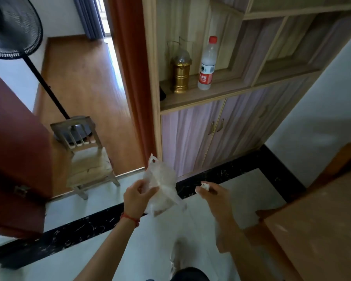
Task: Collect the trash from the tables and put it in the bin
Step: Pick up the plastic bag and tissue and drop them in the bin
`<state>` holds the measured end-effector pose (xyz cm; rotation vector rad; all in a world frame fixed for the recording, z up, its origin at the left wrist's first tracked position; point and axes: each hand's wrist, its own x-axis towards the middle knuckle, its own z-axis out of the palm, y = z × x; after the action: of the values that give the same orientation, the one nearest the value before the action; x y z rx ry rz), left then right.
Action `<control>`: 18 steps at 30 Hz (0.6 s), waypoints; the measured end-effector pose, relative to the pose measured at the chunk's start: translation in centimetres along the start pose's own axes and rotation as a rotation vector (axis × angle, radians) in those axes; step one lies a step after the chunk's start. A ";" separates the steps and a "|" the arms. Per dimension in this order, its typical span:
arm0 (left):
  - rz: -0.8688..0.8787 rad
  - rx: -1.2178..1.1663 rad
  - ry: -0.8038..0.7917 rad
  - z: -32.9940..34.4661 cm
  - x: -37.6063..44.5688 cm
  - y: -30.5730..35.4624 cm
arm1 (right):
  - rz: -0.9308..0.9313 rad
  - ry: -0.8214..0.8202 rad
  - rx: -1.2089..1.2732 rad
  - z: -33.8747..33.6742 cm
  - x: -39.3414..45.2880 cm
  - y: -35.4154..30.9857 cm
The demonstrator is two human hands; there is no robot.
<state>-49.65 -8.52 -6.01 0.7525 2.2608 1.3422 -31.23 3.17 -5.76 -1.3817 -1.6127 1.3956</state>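
My left hand [137, 196] grips a crumpled clear plastic bag [162, 183], held up over the tiled floor in the middle of the view. To its right, my right hand [213, 194] pinches a small white wad of tissue [204, 186] at the fingertips. The two hands are apart, with the bag hanging between them. No bin is in view. A plastic water bottle [208, 63] with a red cap and red label stands upright on the cabinet shelf above.
A wooden cabinet [207, 134] with shelves and doors stands ahead, holding a gold lantern [181, 74]. A small wooden chair [87, 155] sits in the doorway at left, with a standing fan [14, 31] behind it. A wooden table [322, 236] lies at right.
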 end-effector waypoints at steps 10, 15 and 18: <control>0.082 -0.004 -0.211 9.8 10.4 5.5 | 0.039 0.177 0.041 -4.4 9.4 -0.7; 0.117 -0.018 -0.457 15.6 13.8 8.7 | 0.090 0.353 0.116 -7.8 11.0 -0.3; 0.150 -0.008 -0.592 19.6 15.5 11.0 | 0.144 0.486 0.139 -9.8 11.7 0.2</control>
<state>-47.46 18.65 -6.23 1.1564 1.7546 1.0096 -25.62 17.42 -5.44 -1.6235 -1.1016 1.1088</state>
